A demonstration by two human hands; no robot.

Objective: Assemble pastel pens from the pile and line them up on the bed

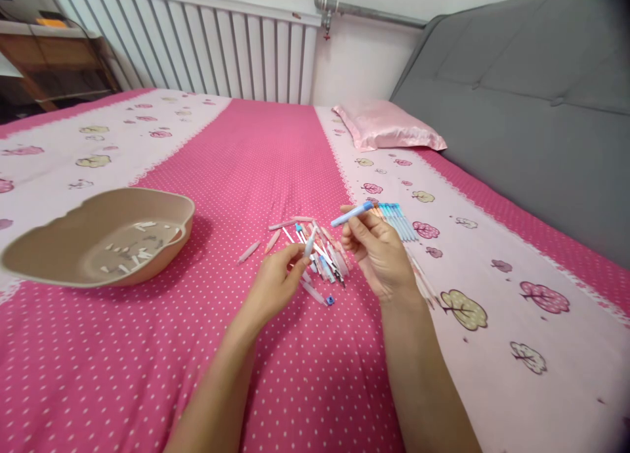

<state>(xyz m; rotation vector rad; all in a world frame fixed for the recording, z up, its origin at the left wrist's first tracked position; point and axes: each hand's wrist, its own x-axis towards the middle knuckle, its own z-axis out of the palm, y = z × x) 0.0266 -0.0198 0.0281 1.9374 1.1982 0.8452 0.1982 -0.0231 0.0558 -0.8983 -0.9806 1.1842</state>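
Between the thumb and fingers of my right hand (377, 246) is a light blue pen barrel (350, 215) with a darker blue end, tilted up to the right. My left hand (280, 276) pinches a pale, whitish pen part (310, 241) with a pointed tip. Below and between both hands lies a loose pile of pen parts (325, 253): white refills, pinkish barrels and blue pieces. A clear barrel (313, 293) and a small blue cap (329, 301) rest at the pile's near side. Behind my right hand, blue pens (401, 222) lie in a row, partly hidden.
A beige basin (98, 239) holding small white pieces stands on the left of the pink dotted bedspread (315, 387). Farther back are a pink pillow (388, 125), a grey padded headboard (531, 111) and a white radiator (197, 43). More pens (426, 282) lie beside my right wrist.
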